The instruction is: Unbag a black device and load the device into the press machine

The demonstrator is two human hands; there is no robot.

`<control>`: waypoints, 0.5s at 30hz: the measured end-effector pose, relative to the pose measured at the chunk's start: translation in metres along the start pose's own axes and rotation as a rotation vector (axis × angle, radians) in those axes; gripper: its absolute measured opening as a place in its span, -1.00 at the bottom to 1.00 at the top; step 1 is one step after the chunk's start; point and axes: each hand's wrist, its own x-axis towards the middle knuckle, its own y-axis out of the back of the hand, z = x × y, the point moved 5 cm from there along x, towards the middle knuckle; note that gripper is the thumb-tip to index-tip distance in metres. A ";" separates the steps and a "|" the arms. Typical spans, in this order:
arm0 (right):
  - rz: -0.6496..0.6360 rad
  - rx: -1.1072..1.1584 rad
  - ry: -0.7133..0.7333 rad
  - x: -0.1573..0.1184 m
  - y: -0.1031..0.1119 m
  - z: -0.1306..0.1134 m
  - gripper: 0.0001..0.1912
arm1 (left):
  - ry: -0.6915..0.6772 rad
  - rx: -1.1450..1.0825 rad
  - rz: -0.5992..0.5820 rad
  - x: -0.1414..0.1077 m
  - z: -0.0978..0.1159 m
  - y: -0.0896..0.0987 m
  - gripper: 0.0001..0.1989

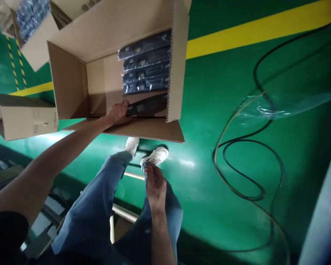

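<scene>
My left hand (pixel 118 112) reaches into an open cardboard box (pixel 68 79), its fingers closed round the left end of a long black part (pixel 149 106) near the box's near wall. Beyond it, several similar dark parts in clear plastic bags (pixel 145 66) lie in a row along the right side of the box. What exactly these parts are, I cannot make out. My right hand (pixel 156 186) hangs in front of my knee, away from the box. Its fingers are curled in, with nothing visible in them.
Left of the box stands another carton (pixel 29 121); behind it, a further carton holds bluish plastic-wrapped items (pixel 33 18). A black cable (pixel 248 141) loops over the green floor at right, beside a clear plastic bag (pixel 281 106). My shoes (pixel 156 155) are just below the box's near flap.
</scene>
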 end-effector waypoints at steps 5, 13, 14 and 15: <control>0.117 0.032 0.101 0.011 0.015 -0.014 -0.32 | -0.068 -0.078 0.083 -0.026 0.002 0.029 -0.47; 0.071 -0.054 0.361 0.011 -0.002 -0.039 -0.41 | 0.034 -0.193 0.548 -0.104 -0.021 0.054 -0.55; 0.056 -0.059 0.403 0.009 -0.008 -0.044 -0.44 | 0.023 -0.199 0.639 -0.122 -0.023 0.053 -0.56; 0.036 -0.060 0.453 0.006 -0.014 -0.049 -0.47 | -0.001 -0.205 0.725 -0.141 -0.024 0.050 -0.58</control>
